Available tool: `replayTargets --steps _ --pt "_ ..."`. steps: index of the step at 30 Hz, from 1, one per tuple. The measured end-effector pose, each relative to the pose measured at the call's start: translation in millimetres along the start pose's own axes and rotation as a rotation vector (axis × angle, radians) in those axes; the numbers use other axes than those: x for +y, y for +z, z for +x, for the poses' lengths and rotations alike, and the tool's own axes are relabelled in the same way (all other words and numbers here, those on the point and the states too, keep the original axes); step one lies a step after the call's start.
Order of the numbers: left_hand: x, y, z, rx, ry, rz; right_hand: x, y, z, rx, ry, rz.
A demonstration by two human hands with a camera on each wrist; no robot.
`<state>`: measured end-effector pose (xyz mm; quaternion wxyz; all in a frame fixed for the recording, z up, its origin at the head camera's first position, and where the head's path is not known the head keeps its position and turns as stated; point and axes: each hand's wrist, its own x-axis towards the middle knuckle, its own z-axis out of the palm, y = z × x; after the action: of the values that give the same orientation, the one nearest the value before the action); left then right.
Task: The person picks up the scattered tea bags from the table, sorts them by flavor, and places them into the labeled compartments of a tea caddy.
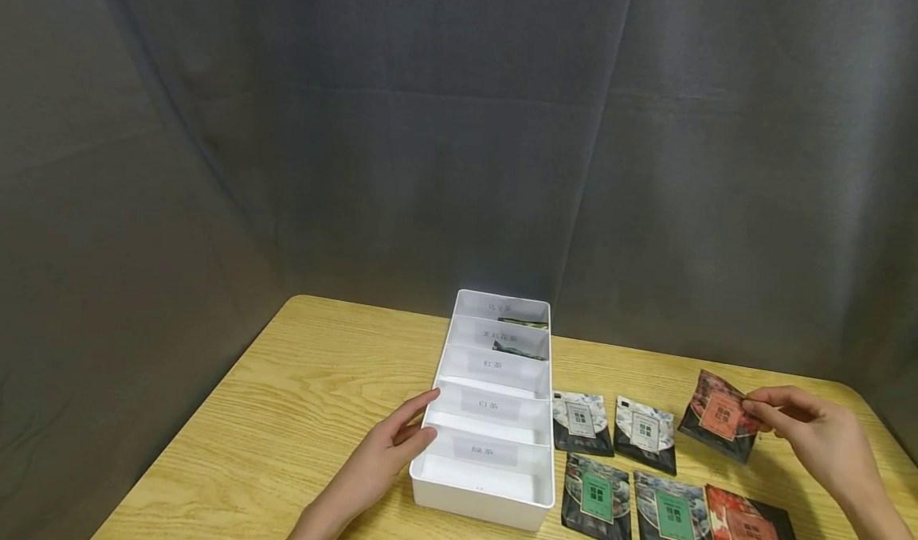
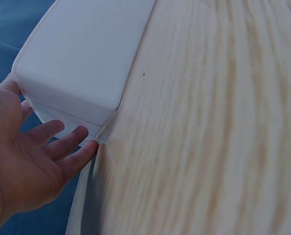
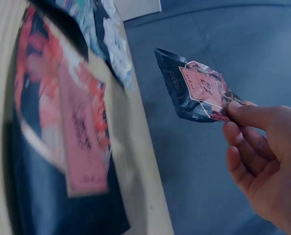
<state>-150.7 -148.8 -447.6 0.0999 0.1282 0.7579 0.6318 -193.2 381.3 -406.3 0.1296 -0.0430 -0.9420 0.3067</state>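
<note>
My right hand (image 1: 825, 440) pinches a red-and-black tea sachet (image 1: 719, 414) by its edge between thumb and fingers, raised above the table on the right. In the right wrist view that sachet (image 3: 201, 88) hangs tilted from the fingertips. My left hand (image 1: 376, 460) rests against the left side of a long white divided box (image 1: 480, 508), its fingers fairly straight; in the left wrist view the fingers (image 2: 67, 144) lie by the box's side wall. Dark sachets, one of them a dark packet (image 1: 519, 352), stand in the two farthest compartments. Labels mark the dividers.
Right of the box lie two white-labelled sachets (image 1: 579, 422), two green-labelled sachets (image 1: 597, 498) and another red sachet (image 1: 749, 516) on the wooden table (image 1: 301, 412). A grey curtain (image 1: 430, 166) hangs behind the table.
</note>
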Motion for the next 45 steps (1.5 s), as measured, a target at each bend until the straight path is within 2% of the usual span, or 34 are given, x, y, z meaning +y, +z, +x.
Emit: replayTargets --steps 7,16,25,45 --pt "-1.3 0.2 0.1 0.005 -0.003 0.013 -23 1 -2.2 0.044 -0.063 0.007" --pt "-4.7 -0.9 2.0 -0.007 0.003 0.029 -46 3 -5.1 0.033 -0.088 0.047" --pt "-4.6 -1.2 2.3 -0.001 0.0 0.027 -74 10 -6.4 0.112 -0.224 0.078" --pt "-3.3 -1.1 0.8 -0.002 0.005 0.041 -131 37 -7.0 0.167 -0.471 0.193"
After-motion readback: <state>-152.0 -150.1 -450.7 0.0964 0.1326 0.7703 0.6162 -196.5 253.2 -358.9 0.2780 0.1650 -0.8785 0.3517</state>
